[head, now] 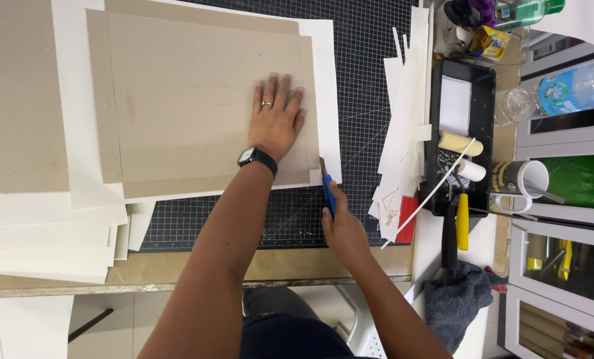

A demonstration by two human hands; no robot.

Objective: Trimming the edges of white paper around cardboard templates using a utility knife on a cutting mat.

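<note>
Fingers of left hand spread flat on grey board mid-frame, right hand clamped on blue cutter at its lower right corner, yellow packet upper right.

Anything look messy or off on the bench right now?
Mostly tidy. The grey board lies flat under the left hand; the right hand holds a blue knife at its corner. Only the white paper strips lie in a loose, untidy heap.

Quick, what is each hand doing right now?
Left hand: open, flat on the grey board.
Right hand: closed on a blue knife.
</note>
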